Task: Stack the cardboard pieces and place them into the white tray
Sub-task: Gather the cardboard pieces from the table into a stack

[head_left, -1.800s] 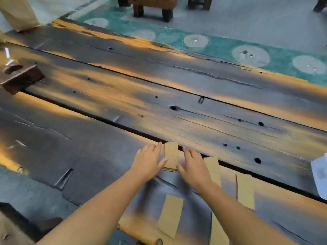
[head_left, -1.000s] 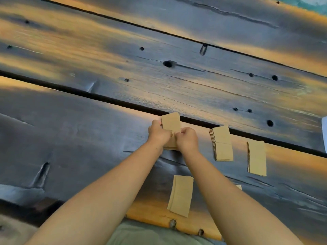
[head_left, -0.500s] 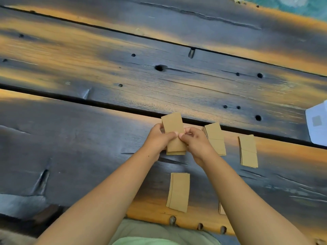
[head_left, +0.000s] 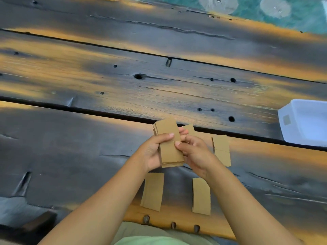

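Head cam: both hands, left (head_left: 153, 152) and right (head_left: 193, 152), fingers clamped on a cardboard stack (head_left: 170, 147), tray (head_left: 290, 131) off right.

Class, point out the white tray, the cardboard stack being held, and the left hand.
white tray (head_left: 284, 121), head view, its near-left wall.
cardboard stack (head_left: 170, 152), head view, its top face.
left hand (head_left: 152, 152), head view, its palm.
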Motion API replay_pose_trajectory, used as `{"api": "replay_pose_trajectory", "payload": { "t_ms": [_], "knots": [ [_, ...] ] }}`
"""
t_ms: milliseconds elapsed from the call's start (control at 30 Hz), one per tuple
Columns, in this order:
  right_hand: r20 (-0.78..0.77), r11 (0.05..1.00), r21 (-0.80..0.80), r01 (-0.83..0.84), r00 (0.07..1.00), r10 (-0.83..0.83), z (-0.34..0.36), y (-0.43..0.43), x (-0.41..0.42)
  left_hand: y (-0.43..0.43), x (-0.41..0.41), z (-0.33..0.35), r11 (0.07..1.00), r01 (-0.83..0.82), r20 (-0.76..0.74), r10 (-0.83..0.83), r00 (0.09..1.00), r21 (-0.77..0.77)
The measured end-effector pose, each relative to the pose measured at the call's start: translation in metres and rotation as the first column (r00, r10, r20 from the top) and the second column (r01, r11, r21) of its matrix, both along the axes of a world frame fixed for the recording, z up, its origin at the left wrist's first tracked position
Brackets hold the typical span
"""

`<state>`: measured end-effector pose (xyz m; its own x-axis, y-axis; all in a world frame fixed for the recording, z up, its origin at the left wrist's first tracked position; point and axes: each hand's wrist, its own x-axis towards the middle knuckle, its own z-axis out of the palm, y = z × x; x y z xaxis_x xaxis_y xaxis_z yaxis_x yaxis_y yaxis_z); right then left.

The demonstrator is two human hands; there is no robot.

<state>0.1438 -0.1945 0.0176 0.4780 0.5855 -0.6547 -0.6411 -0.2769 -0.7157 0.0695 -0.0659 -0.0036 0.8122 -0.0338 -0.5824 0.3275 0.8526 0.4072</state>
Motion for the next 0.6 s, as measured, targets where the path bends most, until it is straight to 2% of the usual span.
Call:
{"api": "replay_pose_trajectory", "payload": {
  "t_ms": [133, 267, 467, 600],
  "knots": [
    [0.064, 0.995, -0.091, -0.031, 0.997, 0.037, -0.008, -0.025, 0.011, -0.031, 0.012, 0.001, 0.999, -0.015, -0.076, 0.018, 0.997, 0.035],
    [0.162, 0.975, -0.192, -0.109, 0.977, 0.141, -0.02, -0.04, 0.025, -0.052, 0.023, -0.003, 0.996, -0.047, -0.155, 0.058, 0.986, 0.076],
    [0.363, 0.89, -0.388, -0.239, 0.848, 0.387, -0.031, -0.047, 0.039, -0.055, 0.027, -0.013, 0.989, -0.058, -0.277, 0.094, 0.956, 0.138],
    [0.434, 0.866, -0.472, -0.166, 0.811, 0.393, -0.04, -0.05, 0.055, -0.043, 0.031, -0.021, 0.981, -0.151, -0.282, 0.18, 0.942, 0.121]
  ]
}}
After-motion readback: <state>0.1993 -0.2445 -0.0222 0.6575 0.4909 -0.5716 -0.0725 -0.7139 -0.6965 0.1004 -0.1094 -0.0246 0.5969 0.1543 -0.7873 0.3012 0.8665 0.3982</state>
